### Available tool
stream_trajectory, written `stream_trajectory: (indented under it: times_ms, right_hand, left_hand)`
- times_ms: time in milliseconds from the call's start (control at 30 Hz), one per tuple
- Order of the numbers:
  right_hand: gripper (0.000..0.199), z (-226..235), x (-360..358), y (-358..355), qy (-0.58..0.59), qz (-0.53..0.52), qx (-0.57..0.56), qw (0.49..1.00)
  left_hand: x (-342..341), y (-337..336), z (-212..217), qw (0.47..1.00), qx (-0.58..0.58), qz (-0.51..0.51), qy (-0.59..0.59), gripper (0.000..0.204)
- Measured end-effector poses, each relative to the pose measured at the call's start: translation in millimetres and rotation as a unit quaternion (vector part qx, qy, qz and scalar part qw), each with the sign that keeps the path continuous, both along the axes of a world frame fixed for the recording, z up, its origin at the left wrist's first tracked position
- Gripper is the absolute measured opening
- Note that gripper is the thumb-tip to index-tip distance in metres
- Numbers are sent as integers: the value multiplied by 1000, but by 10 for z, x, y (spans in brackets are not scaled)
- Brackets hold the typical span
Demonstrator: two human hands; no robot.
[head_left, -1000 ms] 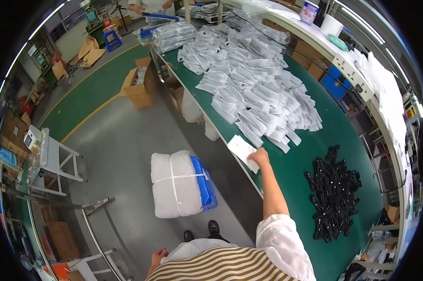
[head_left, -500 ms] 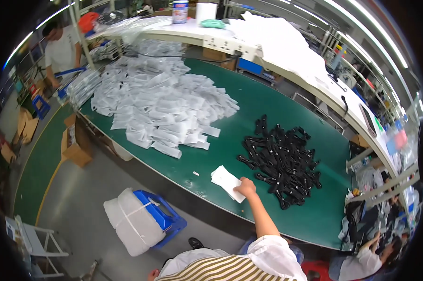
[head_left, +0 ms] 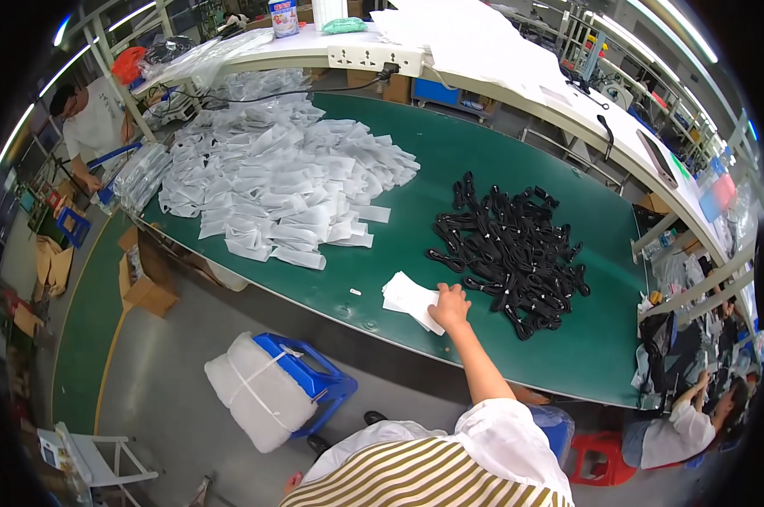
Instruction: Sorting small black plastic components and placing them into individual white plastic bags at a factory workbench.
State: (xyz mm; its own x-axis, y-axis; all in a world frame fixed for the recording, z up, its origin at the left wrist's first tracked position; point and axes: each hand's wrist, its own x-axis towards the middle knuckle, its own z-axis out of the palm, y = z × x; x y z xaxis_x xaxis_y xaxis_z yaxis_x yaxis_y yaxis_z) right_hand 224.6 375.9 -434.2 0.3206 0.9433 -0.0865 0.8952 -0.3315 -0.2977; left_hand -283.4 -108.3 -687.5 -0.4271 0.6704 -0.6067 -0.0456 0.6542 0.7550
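Observation:
My right hand [head_left: 450,306] reaches out over the green table [head_left: 399,169] and grips the right edge of a small stack of flat white bags [head_left: 406,296], which lies on the table near its front edge. Just right of the hand is a heap of black cable-like parts [head_left: 509,249]. A large spread of white bags [head_left: 272,182] covers the table's left half. My left hand [head_left: 291,483] only just shows at the lower edge, beside my striped shirt, and its fingers are hidden.
A blue stool with a white wrapped bundle [head_left: 268,389] stands on the floor in front of the table. An open cardboard box [head_left: 145,283] sits at the left. One person [head_left: 90,127] works at the far left, another [head_left: 682,427] sits lower right.
My view has swung right along the table. My right hand has carried the white bags from beside the white heap to a spot next to the black parts, where they now lie.

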Motion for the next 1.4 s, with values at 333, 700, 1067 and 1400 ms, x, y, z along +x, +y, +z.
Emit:
stream_trajectory:
  times_ms: [333,700,1067,1400]
  right_hand:
    - [21,139,-405,-707,95,10,291,952]
    - [12,172,-142,-1725,116,35,213,970]
    - [13,127,1123,-1697,119,68,198,971]
    - [13,219,1696,-1021,25,190,291,937]
  left_hand:
    - [-40,758,995,980,-139,120,-80,47]
    - [531,2022,246,769,202,489,-359,98]
    - [1046,2003,8,739,227,579,-257,95]
    - [2834,1005,299,768,207,474,-378,104]
